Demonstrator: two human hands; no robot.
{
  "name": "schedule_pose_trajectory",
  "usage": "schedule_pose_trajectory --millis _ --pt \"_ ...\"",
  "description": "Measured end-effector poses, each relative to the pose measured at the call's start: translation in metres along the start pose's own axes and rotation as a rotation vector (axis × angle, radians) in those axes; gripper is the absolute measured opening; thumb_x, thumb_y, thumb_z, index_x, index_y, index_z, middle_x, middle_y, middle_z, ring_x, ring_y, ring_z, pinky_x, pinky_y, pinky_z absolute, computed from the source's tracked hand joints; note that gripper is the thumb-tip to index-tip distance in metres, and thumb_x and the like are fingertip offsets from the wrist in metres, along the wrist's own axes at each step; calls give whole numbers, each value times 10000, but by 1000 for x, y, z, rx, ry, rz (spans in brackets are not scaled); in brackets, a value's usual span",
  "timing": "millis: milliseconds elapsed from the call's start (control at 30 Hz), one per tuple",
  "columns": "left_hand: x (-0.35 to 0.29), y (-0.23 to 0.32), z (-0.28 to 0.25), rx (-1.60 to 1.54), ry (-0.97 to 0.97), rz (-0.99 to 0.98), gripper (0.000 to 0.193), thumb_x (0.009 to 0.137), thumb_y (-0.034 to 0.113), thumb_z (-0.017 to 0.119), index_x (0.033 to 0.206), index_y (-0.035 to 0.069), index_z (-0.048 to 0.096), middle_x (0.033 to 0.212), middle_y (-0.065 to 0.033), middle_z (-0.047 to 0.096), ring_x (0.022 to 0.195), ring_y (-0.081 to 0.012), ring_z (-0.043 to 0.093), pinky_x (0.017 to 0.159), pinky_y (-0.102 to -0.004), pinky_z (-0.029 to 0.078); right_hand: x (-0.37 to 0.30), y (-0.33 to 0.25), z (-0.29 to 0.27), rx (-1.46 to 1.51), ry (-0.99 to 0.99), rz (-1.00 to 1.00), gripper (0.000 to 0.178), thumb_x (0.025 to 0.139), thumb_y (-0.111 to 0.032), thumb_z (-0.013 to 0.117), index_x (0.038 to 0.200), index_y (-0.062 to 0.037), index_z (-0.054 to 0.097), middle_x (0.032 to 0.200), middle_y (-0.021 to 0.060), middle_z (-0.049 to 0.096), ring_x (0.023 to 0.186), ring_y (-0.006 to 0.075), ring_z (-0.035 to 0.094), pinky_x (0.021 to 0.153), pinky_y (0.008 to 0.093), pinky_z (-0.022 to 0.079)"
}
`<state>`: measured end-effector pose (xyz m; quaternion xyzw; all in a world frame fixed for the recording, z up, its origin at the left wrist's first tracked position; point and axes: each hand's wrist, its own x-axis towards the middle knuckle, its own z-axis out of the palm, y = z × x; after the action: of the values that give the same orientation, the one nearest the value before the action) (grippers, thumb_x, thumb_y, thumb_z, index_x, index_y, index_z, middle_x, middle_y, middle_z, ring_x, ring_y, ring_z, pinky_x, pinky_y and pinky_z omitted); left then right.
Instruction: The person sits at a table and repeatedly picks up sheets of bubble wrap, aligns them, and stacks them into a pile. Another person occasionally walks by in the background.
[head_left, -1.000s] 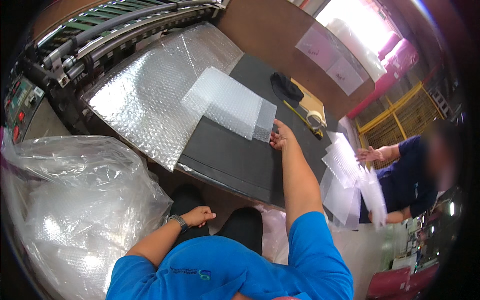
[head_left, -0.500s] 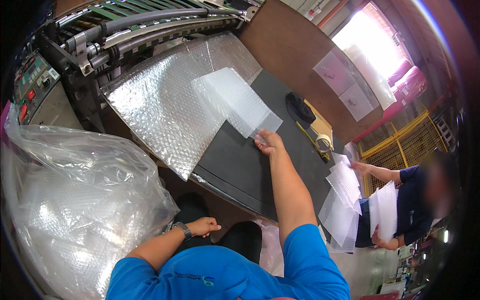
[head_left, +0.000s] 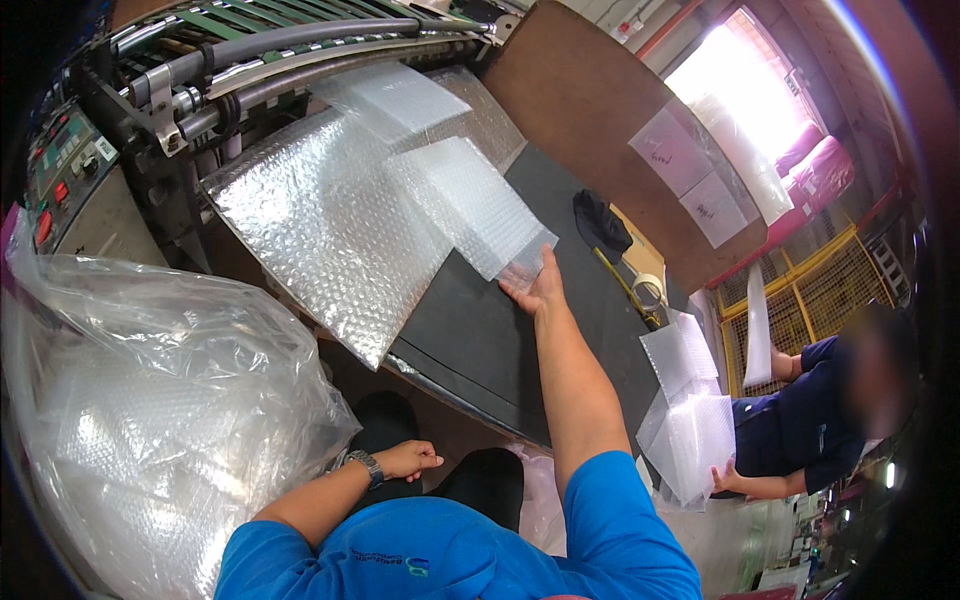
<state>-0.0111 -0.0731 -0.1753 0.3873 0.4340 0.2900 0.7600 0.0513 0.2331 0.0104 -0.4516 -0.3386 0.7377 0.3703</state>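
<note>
A small stack of clear bubble-wrap bags [head_left: 465, 195] lies partly on the silver bubble sheet [head_left: 320, 220] and partly on the dark tabletop [head_left: 470, 335]. At its near end my right hand [head_left: 537, 288] rests against the edge, thumb and fingers spread to either side of the corner. Another bubble-wrap bag [head_left: 410, 98] lies farther back, below the machine's rollers. Down by my lap, my left hand [head_left: 405, 462] is loosely curled with nothing visible in it; a watch is on that wrist.
A roller machine [head_left: 300, 75] stands behind the table, its control panel [head_left: 75, 165] at left. A large clear plastic sack [head_left: 170, 390] bulges nearby. Cap [head_left: 600, 222], tape measure [head_left: 625, 285] and tape roll [head_left: 649, 290] lie right. A co-worker [head_left: 800, 420] handles bubble-wrap sheets [head_left: 690, 440].
Another bubble-wrap bag has appeared by the rollers. My right hand has spread at the stack's edge. The co-worker has lowered one hand's sheets onto the pile and holds a sheet up with the other.
</note>
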Motion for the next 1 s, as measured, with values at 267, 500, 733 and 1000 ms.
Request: schedule_pose_trajectory --millis 267,500,733,1000 --pt "1 1 -1 -3 -18 -7 262 835 319 538 791 67 481 598 19 443 504 -63 431 421 -207 367 13 -3 1 -2 31 47 801 725 -631 475 1288 -105 256 1242 210 350 1155 366 337 921 513 300" --pt "0 2 0 4 -22 -10 251 838 317 533 783 78 479 598 16 451 500 -62 435 427 -203 374 52 9 -8 65 -35 19 602 719 -150 678 1200 -30 337 1149 181 440 977 340 502 748 496 453" --pt "-3 3 -3 29 16 2 258 837 323 534 769 82 472 596 20 449 496 -61 432 427 -204 374 17 20 0 -86 94 -129 446 754 -13 587 1148 -3 379 1053 146 496 914 299 531 743 456 464" --pt "-32 30 9 371 -233 157 296 845 308 517 1002 57 503 841 -41 545 800 -99 517 663 -255 447 -96 -14 -119 -298 62 -92 790 664 7 647 1296 -73 179 1132 150 444 962 278 505 770 458 454"
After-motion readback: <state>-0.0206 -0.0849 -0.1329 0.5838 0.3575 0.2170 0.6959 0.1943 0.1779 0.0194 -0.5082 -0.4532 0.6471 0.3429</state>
